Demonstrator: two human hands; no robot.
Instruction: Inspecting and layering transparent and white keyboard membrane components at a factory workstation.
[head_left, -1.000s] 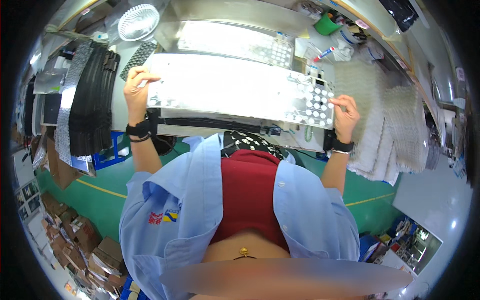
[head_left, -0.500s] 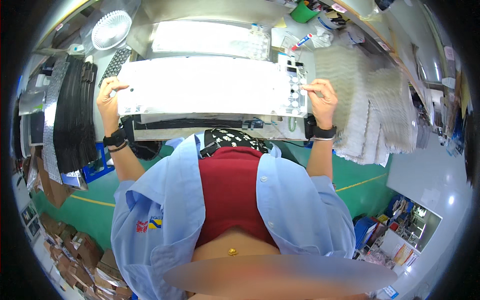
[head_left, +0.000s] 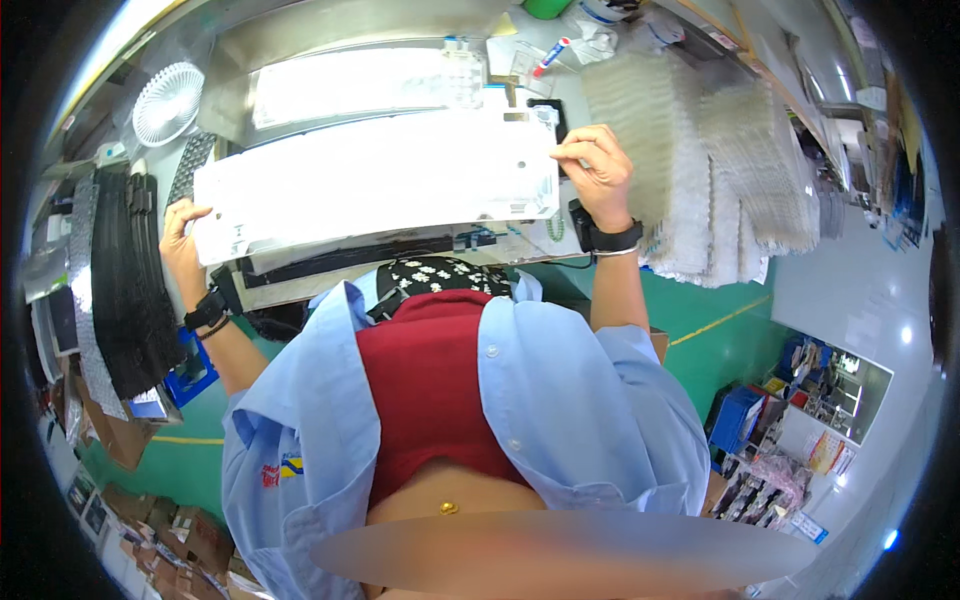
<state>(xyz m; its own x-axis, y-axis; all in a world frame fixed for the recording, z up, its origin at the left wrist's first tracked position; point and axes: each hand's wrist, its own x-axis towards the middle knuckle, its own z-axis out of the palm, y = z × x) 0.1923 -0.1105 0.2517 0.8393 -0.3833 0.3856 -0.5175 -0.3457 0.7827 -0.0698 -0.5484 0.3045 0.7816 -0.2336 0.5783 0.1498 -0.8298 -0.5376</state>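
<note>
A long white panel (head_left: 370, 175), glaring with light, lies lengthwise before me, its right end slightly farther up than its left. My left hand (head_left: 183, 240) pinches its left end, thumb on the face. At the opposite end, my right hand (head_left: 597, 178) has thumb and fingertips pressed together at the panel's edge, beside a small dark hole. Small cutouts show near the panel's corners. Behind it stands a second, shorter white panel (head_left: 360, 88), also washed out by glare.
On the right hang or lie stacked wavy whitish sheets (head_left: 690, 160). Dark strips (head_left: 135, 290) stand in a stack at left, near a white fan (head_left: 168, 103) and a keyboard (head_left: 190, 165). A marker (head_left: 551, 57) lies at the back of the bench.
The view has shifted and tilted, so the panel sits farther left and slants. Its right end, earlier showing grey circles and dark patches, now looks mostly plain white. Both hands stay at its ends.
</note>
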